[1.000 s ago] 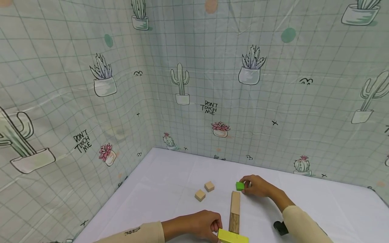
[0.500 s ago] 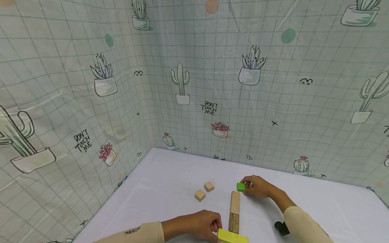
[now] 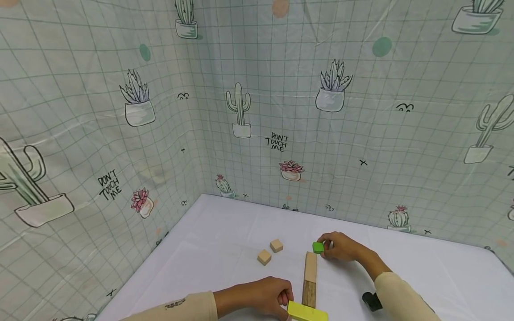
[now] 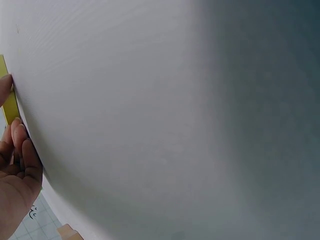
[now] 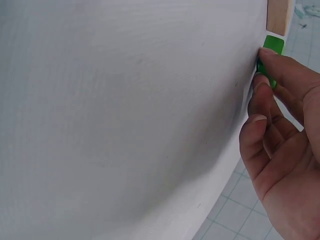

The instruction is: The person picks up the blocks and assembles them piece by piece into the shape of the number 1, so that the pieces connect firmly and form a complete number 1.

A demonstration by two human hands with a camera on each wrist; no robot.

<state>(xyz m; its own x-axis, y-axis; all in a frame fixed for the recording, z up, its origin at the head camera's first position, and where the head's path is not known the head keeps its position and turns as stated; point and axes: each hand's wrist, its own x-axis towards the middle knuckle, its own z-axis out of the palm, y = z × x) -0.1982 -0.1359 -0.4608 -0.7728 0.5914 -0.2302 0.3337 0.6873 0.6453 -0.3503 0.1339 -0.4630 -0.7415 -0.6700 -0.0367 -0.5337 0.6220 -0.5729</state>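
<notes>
In the head view my left hand (image 3: 269,295) pinches the left end of a long yellow block (image 3: 307,311) at the bottom edge. Two wooden blocks stand end to end in a row beyond it: a darker, grained one (image 3: 309,294) by the yellow block and a paler one (image 3: 311,267) farther off. Past the row's far end, my right hand (image 3: 340,246) holds a small green block (image 3: 318,248) between thumb and fingers. The right wrist view shows the green block (image 5: 271,60) close to the end of a wooden block (image 5: 278,16). Part of the yellow block (image 4: 10,107) appears in the left wrist view.
Two small pale wooden cubes (image 3: 264,257) lie left of the row on the white tabletop (image 3: 225,232). A black object (image 3: 371,301) sits beside the right sleeve, partly covered by it. Cactus-print curtains (image 3: 257,111) rise behind and to the left.
The green block and my right hand have shifted very slightly nearer and to the right. My left hand stays on the yellow block, with no clear movement.
</notes>
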